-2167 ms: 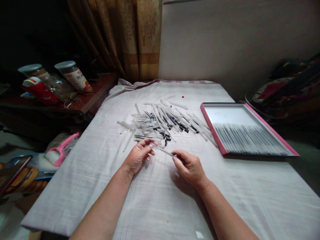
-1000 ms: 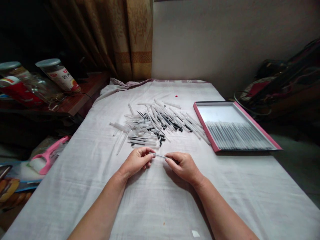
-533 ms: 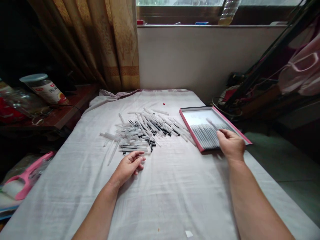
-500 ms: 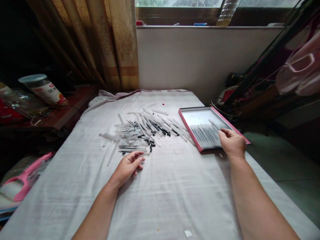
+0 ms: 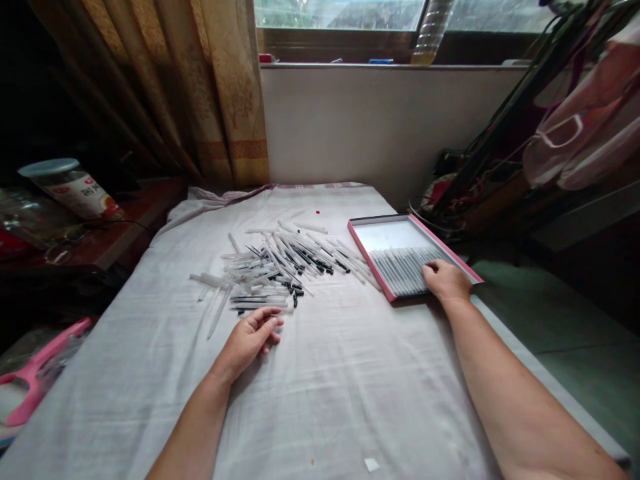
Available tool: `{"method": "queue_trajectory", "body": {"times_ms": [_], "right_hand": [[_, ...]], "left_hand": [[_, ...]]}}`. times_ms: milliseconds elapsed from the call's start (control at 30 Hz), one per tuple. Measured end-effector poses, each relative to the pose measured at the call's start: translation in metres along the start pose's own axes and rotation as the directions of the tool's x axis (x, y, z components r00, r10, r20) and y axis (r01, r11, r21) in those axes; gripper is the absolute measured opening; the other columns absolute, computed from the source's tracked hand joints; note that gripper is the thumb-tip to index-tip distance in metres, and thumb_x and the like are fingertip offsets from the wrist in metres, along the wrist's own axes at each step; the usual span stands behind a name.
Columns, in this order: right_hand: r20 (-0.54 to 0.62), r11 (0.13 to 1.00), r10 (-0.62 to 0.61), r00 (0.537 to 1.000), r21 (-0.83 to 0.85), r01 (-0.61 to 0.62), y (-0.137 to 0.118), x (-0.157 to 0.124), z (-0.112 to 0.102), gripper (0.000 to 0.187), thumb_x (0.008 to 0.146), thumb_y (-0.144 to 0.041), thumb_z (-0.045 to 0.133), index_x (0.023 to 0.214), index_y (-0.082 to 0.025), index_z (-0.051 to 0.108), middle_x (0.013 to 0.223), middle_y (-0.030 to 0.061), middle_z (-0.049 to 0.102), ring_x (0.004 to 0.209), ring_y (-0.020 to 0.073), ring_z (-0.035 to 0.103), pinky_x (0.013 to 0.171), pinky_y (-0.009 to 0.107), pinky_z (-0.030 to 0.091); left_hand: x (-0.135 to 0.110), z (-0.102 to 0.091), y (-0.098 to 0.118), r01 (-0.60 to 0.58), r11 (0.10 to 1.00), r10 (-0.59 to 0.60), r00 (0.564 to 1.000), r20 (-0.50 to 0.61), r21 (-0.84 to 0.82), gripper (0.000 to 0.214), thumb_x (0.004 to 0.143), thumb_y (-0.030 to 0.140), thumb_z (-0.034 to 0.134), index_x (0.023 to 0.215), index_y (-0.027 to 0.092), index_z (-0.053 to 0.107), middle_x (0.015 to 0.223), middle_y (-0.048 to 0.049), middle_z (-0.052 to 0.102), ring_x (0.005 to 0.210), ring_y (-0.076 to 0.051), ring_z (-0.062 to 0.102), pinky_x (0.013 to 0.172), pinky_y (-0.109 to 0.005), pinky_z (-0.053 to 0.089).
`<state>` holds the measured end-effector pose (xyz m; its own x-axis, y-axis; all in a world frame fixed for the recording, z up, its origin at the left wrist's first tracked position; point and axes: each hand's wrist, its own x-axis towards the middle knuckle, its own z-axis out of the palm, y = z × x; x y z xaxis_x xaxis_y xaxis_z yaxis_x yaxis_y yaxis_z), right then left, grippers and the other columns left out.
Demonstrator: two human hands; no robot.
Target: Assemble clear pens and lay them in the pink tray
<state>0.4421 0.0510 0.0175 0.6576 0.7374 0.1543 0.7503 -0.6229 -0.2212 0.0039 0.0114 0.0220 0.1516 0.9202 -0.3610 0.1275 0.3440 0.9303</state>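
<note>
My left hand (image 5: 253,337) rests on the cloth just in front of a loose pile of pen parts (image 5: 270,263). Its fingers are loosely curled and apart, holding nothing that shows. Clear barrels, thin dark refills and small black caps make up the pile. To the right lies a shallow pink-edged box (image 5: 383,273), with a row of clear pens (image 5: 400,270) side by side in its near half. At the right end of this row, my right hand (image 5: 447,280) has thumb and forefinger pinched together on a pen, mostly hidden by the fingers.
A white cloth (image 5: 320,400) covers the table. A small red piece (image 5: 317,212) lies beyond the pile, and a white scrap (image 5: 371,465) near the front. On the left are a lidded jar (image 5: 73,190) and a pink-handled object (image 5: 37,373). Curtain (image 5: 220,100) and wall stand behind.
My right hand has brought the pen, earlier sticking out at an angle over the box, down into line with the row. My left hand stays by the pile. The view has shifted slightly.
</note>
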Motion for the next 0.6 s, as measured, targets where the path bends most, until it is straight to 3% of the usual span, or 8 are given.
{"method": "queue_trajectory", "body": {"times_ms": [267,400,500,600], "right_hand": [[0.041,0.995,-0.044,0.998,-0.091,0.048,-0.005,-0.007,-0.007,0.038,0.083,-0.031,0.048,0.109,-0.020,0.074,0.106,0.0137,0.073,0.088,0.0299,0.067,0.069,0.036,0.048],[-0.106,0.986,-0.165,0.981,-0.040,0.162,-0.016,-0.015,-0.012,0.038,0.084,-0.028,0.046,0.105,-0.016,0.074,0.105,0.0150,0.072,0.090,0.0302,0.065,0.073,0.039,0.047],[-0.248,0.927,-0.352,0.903,0.043,0.373,-0.039,-0.029,-0.016,0.035,0.085,-0.026,0.044,0.101,-0.014,0.073,0.102,0.0142,0.071,0.094,0.0279,0.063,0.082,0.038,0.046],[-0.254,0.801,-0.550,0.796,0.109,0.589,-0.074,-0.051,-0.015,0.031,0.086,-0.027,0.046,0.098,-0.017,0.072,0.104,0.0115,0.071,0.098,0.0248,0.061,0.089,0.034,0.043]], "left_hand": [[0.000,0.000,0.000,0.009,1.000,-0.008,1.000,0.009,-0.011,0.055,0.063,0.050,0.075,0.103,0.015,0.063,0.092,-0.0084,0.069,0.062,-0.012,0.062,0.040,-0.016,0.037],[-0.001,0.000,0.000,0.004,1.000,-0.003,1.000,0.018,-0.023,0.054,0.064,0.049,0.074,0.103,0.015,0.063,0.091,-0.0076,0.068,0.061,-0.012,0.062,0.040,-0.016,0.037],[-0.001,0.000,0.001,0.003,0.999,-0.002,1.000,0.020,-0.037,0.054,0.063,0.049,0.074,0.103,0.014,0.063,0.089,-0.0069,0.068,0.060,-0.011,0.061,0.039,-0.016,0.036],[-0.002,0.000,0.003,-0.001,0.999,0.002,1.000,0.021,-0.048,0.052,0.064,0.048,0.075,0.102,0.015,0.063,0.089,-0.0066,0.067,0.059,-0.011,0.061,0.039,-0.016,0.036]]}}
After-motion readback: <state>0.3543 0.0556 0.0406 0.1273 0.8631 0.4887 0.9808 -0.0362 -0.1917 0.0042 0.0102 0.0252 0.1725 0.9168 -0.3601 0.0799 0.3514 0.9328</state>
